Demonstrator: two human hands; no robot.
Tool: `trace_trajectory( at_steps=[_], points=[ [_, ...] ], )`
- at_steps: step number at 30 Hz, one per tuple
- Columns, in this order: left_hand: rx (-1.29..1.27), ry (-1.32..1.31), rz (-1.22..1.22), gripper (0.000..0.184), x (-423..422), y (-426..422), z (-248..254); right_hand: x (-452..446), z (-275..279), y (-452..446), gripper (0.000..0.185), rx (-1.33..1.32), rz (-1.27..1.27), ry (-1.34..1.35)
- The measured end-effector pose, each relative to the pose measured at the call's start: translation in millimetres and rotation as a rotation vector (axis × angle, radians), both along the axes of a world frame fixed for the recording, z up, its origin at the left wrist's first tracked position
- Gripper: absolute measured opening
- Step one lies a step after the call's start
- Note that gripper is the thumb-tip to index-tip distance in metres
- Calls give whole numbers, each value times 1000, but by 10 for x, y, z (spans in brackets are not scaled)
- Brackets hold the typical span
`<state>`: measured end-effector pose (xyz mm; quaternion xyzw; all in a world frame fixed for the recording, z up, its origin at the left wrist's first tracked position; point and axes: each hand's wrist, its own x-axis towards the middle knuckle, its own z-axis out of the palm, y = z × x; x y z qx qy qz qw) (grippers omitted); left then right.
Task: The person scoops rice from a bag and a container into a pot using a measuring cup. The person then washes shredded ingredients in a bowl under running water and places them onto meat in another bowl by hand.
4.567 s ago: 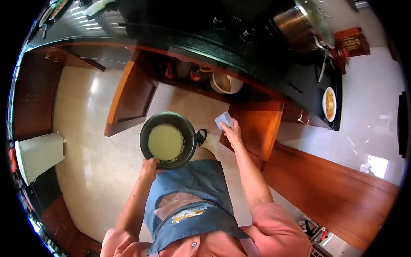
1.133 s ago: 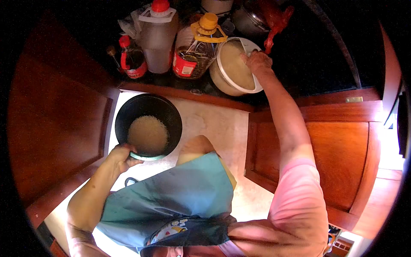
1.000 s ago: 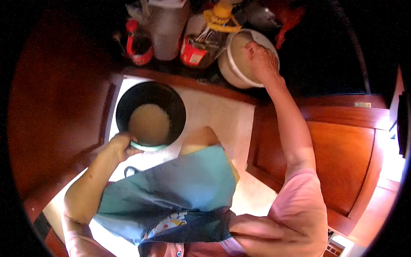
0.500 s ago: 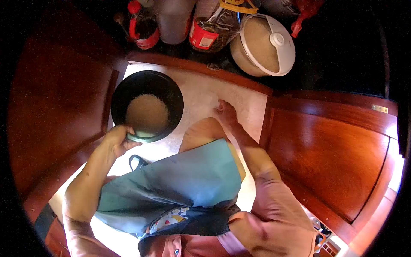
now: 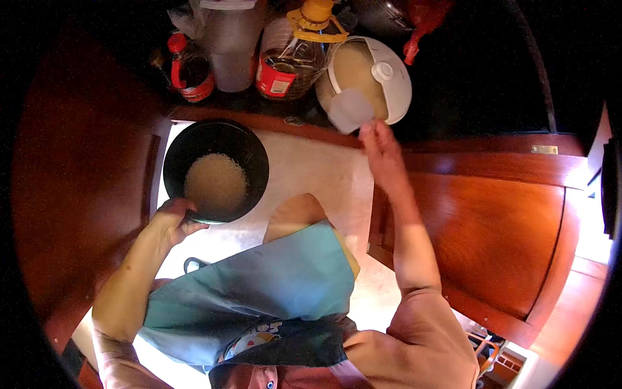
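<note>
My left hand (image 5: pixel 173 222) grips the near rim of a dark round pot (image 5: pixel 251 149), tilted so its inside shows. White rice grains (image 5: pixel 217 180) lie in the bottom of that pot. At the cabinet's edge my right hand (image 5: pixel 387 155) is closed on a translucent plastic scoop (image 5: pixel 351 111), somewhat blurred. The scoop is in front of the near side of a round container of rice (image 5: pixel 356 65), and I cannot tell whether they touch. A white half lid with a knob (image 5: pixel 396 84) covers the container's right part.
Behind the pot, inside the dark cabinet, stand a red-capped bottle (image 5: pixel 191 78), a grey pitcher (image 5: pixel 232 52) and a large yellow-capped oil bottle (image 5: pixel 291 61). An open wooden door (image 5: pixel 486 240) flanks my right arm. My knee (image 5: pixel 298 214) is below the pot.
My right hand has gone up and right with the scoop, from above the floor to the rice container. The left hand still holds the pot. The view has shifted a little.
</note>
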<state>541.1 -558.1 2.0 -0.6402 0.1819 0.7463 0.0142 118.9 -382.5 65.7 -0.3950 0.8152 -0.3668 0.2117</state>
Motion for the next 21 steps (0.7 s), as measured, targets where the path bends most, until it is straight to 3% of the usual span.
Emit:
trace_trajectory(
  at_steps=[1,4,7,10,13,19,21],
  points=[
    [-1,9,-11,33,-28,-16,-6,-62,198,-109,39,45,-27,16],
    [-27,-63,-21,35,-197,2,146,-409,279,-397,34,272,74,429],
    [-35,28,-88,35,-155,32,75,-759,-182,-643,27,474,59,744],
    [-68,1,-95,26,-103,102,40,-917,-398,-842,27,483,179,828],
    [-59,-17,-58,21,-79,167,50,-900,-344,-1062,28,666,177,727],
    [-71,-76,-61,20,-81,228,153,-1142,-683,-1293,35,629,307,654],
    [-65,-80,-67,27,-48,225,116,-1119,-708,-1292,36,524,298,636]
  ],
)
